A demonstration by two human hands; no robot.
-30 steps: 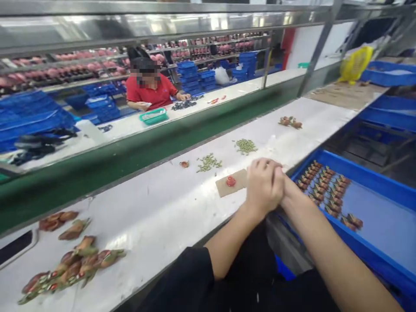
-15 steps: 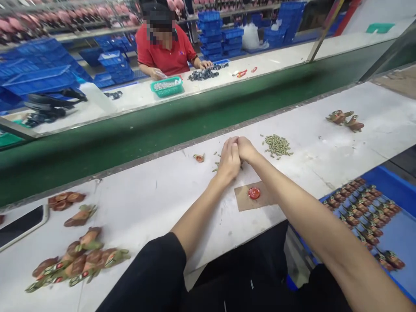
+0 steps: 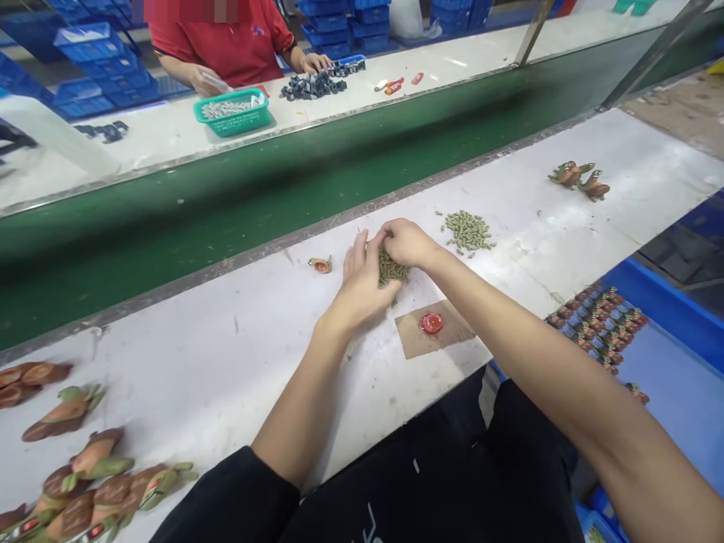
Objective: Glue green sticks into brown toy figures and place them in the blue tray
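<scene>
Green pellets (image 3: 391, 269): small heap on the white bench (image 3: 237, 354), cupped between both hands. Left hand (image 3: 362, 283) lay flat-fingered against the heap's near side; right hand (image 3: 404, 243) curled loosely over its far side, fingers bent onto the pellets. Second pellet heap (image 3: 467, 231) just to the right. Cardboard scrap (image 3: 433, 329) with red cap (image 3: 431, 323) nearby. Painted figurines (image 3: 96, 483) well apart, left.

A green conveyor belt (image 3: 237, 204) runs just beyond the fingertips, past the white worktable (image 3: 237, 354). Stacked blue crates (image 3: 351, 19) stand far beyond, behind a second white bench (image 3: 158, 136).
</scene>
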